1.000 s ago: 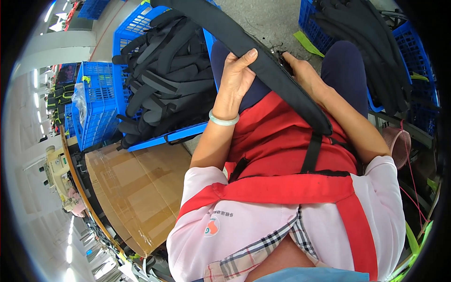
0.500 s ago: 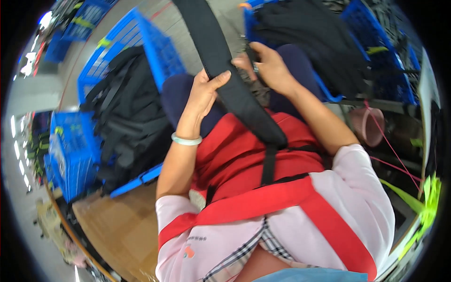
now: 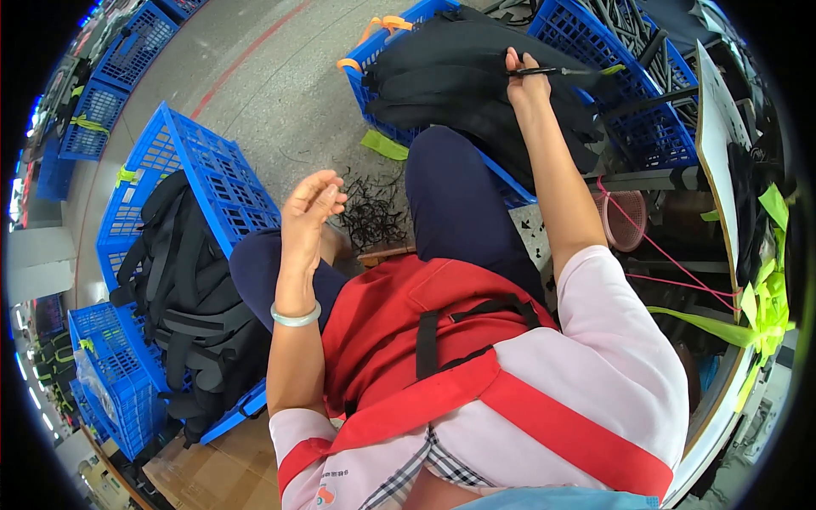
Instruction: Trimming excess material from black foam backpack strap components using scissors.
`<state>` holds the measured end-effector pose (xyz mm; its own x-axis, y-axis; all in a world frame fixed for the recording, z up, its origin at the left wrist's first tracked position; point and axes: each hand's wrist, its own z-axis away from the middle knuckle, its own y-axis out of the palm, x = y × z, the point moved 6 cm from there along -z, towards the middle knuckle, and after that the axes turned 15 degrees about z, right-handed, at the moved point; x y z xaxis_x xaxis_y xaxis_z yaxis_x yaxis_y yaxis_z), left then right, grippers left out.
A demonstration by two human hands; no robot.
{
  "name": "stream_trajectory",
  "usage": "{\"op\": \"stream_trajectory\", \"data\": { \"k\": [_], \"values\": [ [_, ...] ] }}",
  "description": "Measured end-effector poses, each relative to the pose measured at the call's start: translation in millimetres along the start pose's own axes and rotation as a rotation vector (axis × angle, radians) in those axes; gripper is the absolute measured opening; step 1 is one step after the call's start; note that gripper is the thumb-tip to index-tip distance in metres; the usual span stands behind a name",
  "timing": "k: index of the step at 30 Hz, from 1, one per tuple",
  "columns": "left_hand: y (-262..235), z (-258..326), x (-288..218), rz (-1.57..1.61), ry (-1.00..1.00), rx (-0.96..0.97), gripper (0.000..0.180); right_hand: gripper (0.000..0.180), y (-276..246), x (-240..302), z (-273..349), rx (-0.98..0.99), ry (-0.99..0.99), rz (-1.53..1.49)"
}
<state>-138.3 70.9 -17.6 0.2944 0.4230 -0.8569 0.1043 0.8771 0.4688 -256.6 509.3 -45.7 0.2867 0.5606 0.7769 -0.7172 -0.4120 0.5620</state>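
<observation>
My left hand [image 3: 308,208] is raised over my left knee, its fingers loosely curled and apart, with nothing in them. A pale green bangle [image 3: 296,316] circles that wrist. My right hand [image 3: 529,83] reaches forward and is closed on dark scissors [image 3: 552,71], whose tip points right and blurs. Beneath it, black padded straps [image 3: 446,72] lie heaped in a blue crate [image 3: 355,81]. More black straps [image 3: 200,289] fill the blue crate [image 3: 166,153] at my left. A red apron [image 3: 374,340] covers my lap.
Black scraps [image 3: 374,204] litter the floor between my feet. Another blue crate [image 3: 586,38] with dark strips stands at the far right. Nearer are a pink mesh basket [image 3: 623,221], pink cord [image 3: 671,246] and yellow-green ribbons [image 3: 769,280]. A cardboard sheet [image 3: 212,463] lies lower left.
The black padded strap has left my left hand and my lap. My left hand now hangs empty in the air; my right hand has reached forward over the right crate with the scissors.
</observation>
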Motion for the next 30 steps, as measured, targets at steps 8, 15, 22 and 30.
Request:
{"op": "stream_trajectory", "data": {
  "k": [8, 15, 22, 30],
  "values": [
    [12, 8, 15, -0.153, -0.09, 0.069, 0.022, 0.011, -25, -59, 36, 0.31, -0.06, 0.515],
    [13, 6, 24, -0.226, -0.077, 0.097, 0.023, 0.022, 22, -23, 16, 0.315, -0.696, 1.521],
    [-12, 38, -58, -0.165, 0.23, -0.04, 0.013, 0.052, -4, -27, -60, 0.34, -0.717, 1.989],
    [-343, 168, -36, 0.269, 0.187, -0.93, 0.021, 0.027, 27, -73, 115, 0.927, -0.197, 1.325]
  ]
}}
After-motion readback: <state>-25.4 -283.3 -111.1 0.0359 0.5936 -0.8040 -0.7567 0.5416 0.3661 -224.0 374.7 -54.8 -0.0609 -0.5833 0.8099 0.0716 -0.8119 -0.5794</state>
